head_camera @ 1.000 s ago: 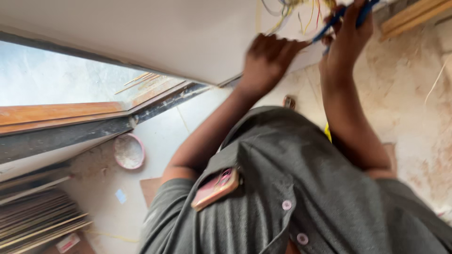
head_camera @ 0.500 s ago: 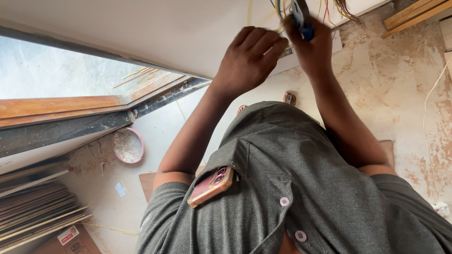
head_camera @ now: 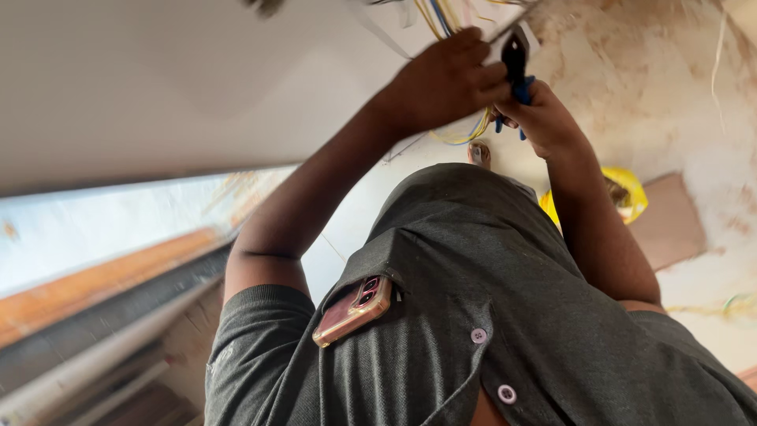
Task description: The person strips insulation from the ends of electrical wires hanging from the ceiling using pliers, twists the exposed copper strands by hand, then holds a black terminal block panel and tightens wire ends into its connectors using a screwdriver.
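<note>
**Obscured and cropped areas**

Your wire bundle [head_camera: 445, 16] runs off the top edge, so its origin is unseen. Your right hand [head_camera: 544, 118] covers most of the pliers [head_camera: 514, 59]. The yellow object [head_camera: 627, 189] sits partly behind your forearm; its kind is indeterminate.

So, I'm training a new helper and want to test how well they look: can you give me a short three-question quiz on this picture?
1. True or false: the right hand grips a tool with blue handles.
2. Multiple choice: where is the phone? A) in the left hand B) sticking out of the grey shirt's chest pocket C) on the floor
3. Fill in: the left hand is raised among a bundle of coloured ___.

Key: 1 true; 2 B; 3 wires.
</note>
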`<act>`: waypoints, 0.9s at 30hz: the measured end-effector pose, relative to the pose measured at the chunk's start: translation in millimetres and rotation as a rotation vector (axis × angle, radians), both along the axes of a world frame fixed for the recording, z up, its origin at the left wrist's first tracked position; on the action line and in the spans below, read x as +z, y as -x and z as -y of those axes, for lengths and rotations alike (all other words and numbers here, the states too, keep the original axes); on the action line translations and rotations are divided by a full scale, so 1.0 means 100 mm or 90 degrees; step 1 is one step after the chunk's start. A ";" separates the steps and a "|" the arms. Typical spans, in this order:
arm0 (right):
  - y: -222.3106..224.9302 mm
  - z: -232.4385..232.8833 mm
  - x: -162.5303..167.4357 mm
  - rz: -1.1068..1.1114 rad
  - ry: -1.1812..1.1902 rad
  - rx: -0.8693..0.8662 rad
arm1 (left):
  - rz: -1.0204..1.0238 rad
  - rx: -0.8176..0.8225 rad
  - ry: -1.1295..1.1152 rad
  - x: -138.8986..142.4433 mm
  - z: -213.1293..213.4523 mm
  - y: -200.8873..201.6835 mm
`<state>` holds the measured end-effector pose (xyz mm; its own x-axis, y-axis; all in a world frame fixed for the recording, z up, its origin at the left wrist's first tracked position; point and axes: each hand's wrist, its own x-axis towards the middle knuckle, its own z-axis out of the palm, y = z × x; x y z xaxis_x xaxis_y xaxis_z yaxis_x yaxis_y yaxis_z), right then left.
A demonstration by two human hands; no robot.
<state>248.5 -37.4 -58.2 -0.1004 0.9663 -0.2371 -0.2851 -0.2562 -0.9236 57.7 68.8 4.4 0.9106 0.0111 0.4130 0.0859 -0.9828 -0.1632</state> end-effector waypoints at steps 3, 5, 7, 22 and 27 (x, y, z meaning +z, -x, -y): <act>-0.09 0.17 0.00 -0.073 0.023 -0.052 | -0.019 -0.009 0.110 0.03 -0.11 -0.15; -0.09 0.27 0.04 -0.084 0.019 -0.117 | 0.017 -0.005 0.122 0.10 -0.13 -0.20; -0.08 0.38 0.09 -0.032 0.018 -0.200 | 0.007 0.004 0.223 0.19 -0.12 -0.25; -0.13 0.44 0.26 0.194 -0.223 -0.340 | 0.099 0.143 0.365 0.31 0.03 -0.26; -0.03 0.70 0.32 0.246 -0.079 -0.223 | 0.122 0.194 0.383 0.26 0.05 -0.09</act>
